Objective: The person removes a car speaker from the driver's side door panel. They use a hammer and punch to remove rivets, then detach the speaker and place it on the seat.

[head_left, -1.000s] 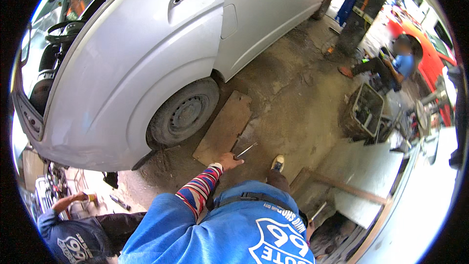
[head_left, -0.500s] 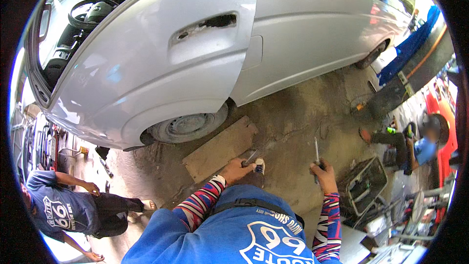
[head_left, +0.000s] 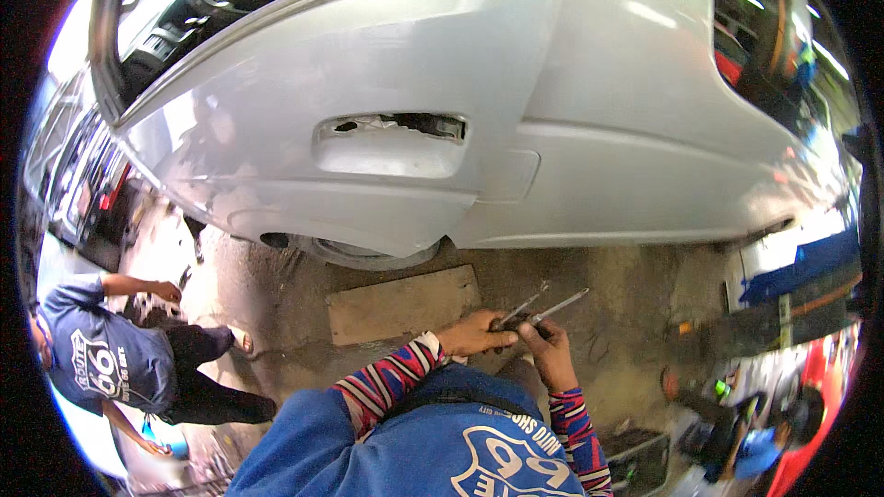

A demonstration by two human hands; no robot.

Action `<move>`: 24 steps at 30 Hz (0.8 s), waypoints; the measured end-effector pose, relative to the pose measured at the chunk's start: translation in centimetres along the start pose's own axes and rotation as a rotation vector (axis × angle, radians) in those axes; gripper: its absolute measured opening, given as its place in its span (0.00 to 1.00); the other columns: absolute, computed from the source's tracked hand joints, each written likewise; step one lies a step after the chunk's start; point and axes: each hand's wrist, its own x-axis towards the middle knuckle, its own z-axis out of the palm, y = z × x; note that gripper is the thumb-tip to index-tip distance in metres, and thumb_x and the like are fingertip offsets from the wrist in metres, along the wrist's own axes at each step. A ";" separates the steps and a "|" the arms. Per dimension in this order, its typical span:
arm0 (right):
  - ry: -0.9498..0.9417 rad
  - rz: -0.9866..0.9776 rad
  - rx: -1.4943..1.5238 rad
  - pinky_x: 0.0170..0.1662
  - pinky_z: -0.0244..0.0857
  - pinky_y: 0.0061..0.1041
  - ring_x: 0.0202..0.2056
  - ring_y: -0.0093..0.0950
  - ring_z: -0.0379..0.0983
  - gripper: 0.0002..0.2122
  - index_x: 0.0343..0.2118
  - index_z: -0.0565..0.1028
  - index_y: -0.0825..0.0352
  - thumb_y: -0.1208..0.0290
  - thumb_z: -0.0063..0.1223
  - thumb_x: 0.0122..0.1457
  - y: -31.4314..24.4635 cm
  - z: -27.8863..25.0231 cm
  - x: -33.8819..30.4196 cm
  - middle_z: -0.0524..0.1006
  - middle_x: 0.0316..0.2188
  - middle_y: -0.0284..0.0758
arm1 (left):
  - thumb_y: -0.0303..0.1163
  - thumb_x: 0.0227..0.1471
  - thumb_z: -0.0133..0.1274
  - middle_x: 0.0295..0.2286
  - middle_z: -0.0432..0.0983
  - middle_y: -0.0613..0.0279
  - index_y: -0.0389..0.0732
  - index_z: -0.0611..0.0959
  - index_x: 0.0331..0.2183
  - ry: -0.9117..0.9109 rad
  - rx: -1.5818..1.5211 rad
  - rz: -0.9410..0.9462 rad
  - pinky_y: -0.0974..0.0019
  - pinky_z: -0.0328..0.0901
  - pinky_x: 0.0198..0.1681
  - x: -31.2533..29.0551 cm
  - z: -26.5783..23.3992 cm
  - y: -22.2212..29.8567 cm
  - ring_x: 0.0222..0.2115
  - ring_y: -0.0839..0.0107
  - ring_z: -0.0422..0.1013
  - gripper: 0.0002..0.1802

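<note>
In front of my waist, my left hand (head_left: pixel 471 334) is closed on a dark-handled tool (head_left: pixel 529 300) with a thin shaft; its tip is too small to make out. Close beside it, my right hand (head_left: pixel 551 354) grips a screwdriver (head_left: pixel 569 303) whose long metal shaft points up and to the right. The two hands nearly touch, and the tools slant the same way. Beyond them stands a silver van (head_left: pixel 589 193). Its side has a recessed panel (head_left: pixel 391 155) with a jagged, rusty-looking hole (head_left: pixel 419 125) along the top.
A flat brown board (head_left: pixel 403 304) lies on the floor by the van's wheel (head_left: pixel 373 253). To the left, a person in a blue shirt (head_left: pixel 101 359) holds a blue container (head_left: pixel 170 437). Another person (head_left: pixel 760 446) crouches at right near a black crate (head_left: pixel 640 465).
My right hand has moved left to meet my left hand, bringing its screwdriver alongside the other tool. The view has shifted toward the van. The person at left now holds a blue container.
</note>
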 end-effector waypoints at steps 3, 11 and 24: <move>-0.104 0.044 -0.094 0.54 0.63 0.29 0.45 0.27 0.73 0.17 0.48 0.75 0.71 0.67 0.60 0.59 -2.0 -1.4 6.3 0.79 0.40 0.36 | 0.52 0.56 0.56 0.30 0.74 0.66 0.38 0.77 0.47 0.248 0.010 0.043 0.67 0.64 0.35 1.5 -1.7 -0.6 0.31 0.74 0.68 0.28; -0.344 -0.283 -0.346 0.56 0.63 0.30 0.49 0.35 0.74 0.23 0.49 0.74 0.73 0.57 0.58 0.60 -14.0 -5.2 24.4 0.78 0.45 0.47 | 0.52 0.53 0.57 0.36 0.79 0.46 0.34 0.78 0.47 0.867 -0.056 -0.560 0.58 0.68 0.40 5.4 -2.6 -5.1 0.35 0.57 0.76 0.31; -0.482 -0.267 -0.395 0.33 0.65 0.23 0.29 0.20 0.69 0.14 0.35 0.77 0.72 0.63 0.63 0.57 -25.8 -0.6 45.2 0.76 0.25 0.34 | 0.55 0.52 0.56 0.35 0.79 0.42 0.30 0.79 0.42 0.747 -0.059 -0.836 0.52 0.69 0.41 12.3 -4.4 -4.2 0.36 0.51 0.77 0.33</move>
